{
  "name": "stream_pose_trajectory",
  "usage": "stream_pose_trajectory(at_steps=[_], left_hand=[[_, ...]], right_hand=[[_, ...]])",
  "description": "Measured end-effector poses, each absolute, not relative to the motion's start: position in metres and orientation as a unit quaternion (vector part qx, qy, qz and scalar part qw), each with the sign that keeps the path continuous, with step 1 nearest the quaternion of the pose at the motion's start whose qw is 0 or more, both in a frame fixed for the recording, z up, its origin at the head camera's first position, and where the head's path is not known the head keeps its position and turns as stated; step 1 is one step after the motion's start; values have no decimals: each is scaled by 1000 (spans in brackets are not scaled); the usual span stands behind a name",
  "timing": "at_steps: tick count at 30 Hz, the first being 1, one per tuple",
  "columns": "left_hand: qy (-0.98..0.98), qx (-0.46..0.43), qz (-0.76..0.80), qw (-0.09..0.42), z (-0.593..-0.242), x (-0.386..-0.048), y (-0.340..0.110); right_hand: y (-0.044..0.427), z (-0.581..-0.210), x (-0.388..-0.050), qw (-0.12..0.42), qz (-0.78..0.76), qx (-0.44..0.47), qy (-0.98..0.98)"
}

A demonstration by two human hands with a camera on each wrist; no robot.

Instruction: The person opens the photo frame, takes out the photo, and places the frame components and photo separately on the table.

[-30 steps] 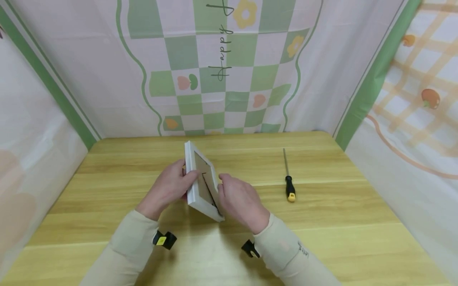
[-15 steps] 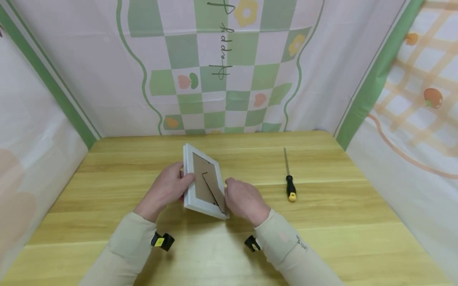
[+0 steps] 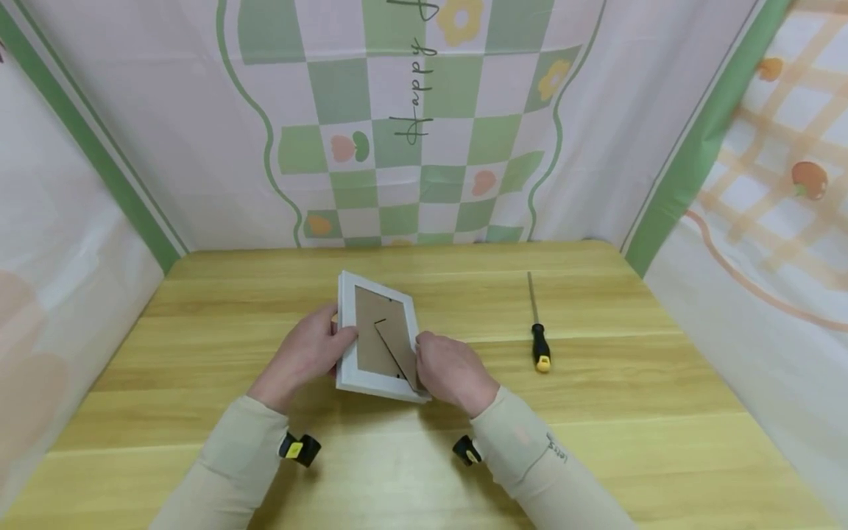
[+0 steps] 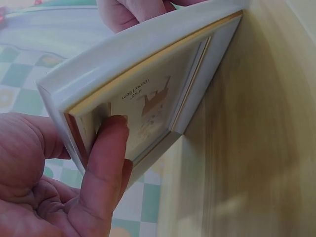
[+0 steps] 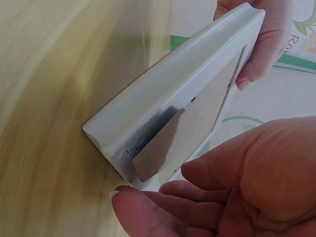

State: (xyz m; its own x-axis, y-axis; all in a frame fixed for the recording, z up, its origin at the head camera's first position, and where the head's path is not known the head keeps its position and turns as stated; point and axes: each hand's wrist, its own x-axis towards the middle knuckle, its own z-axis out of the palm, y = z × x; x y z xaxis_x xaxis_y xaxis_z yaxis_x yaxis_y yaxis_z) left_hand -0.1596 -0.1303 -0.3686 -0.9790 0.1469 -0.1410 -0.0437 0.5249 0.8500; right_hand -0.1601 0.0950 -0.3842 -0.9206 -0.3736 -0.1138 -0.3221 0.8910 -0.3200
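Observation:
A white picture frame (image 3: 379, 383) is held tilted above the table, its brown backing board (image 3: 371, 350) facing me with a black bent line across it. My left hand (image 3: 301, 357) grips the left edge, thumb on the back. In the left wrist view its fingers (image 4: 106, 163) press the front, where a printed sheet (image 4: 155, 103) shows under a gold inner border. My right hand (image 3: 457, 372) holds the lower right edge. The right wrist view shows its index fingertip touching the corner from below and the thumb close to the back. There, the board's near end (image 5: 155, 155) stands out from the recess.
A screwdriver (image 3: 539, 342) with a black and yellow handle lies on the wooden table (image 3: 629, 405) to the right. A patterned curtain (image 3: 450, 140) hangs behind the table's far edge. Each wrist carries a small black camera mount (image 3: 300, 449).
The frame has turned so that its back faces me more squarely. My right hand has shifted slightly right with its edge, while my left hand keeps its grip. The screwdriver stays on the table.

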Motion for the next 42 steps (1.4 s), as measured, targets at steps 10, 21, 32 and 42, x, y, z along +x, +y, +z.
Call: stream_pose_trajectory(at_steps=[10, 21, 32, 42], left_hand=[[889, 20, 447, 103, -375, -159, -135], [937, 21, 340, 79, -382, -158, -137], [953, 28, 292, 70, -389, -157, -138], [960, 40, 271, 52, -397, -160, -138]], right_hand=[[95, -385, -163, 94, -152, -178, 968], [95, -384, -161, 88, -154, -177, 968], [97, -382, -160, 76, -145, -188, 968], [98, -382, -159, 72, -135, -186, 971]])
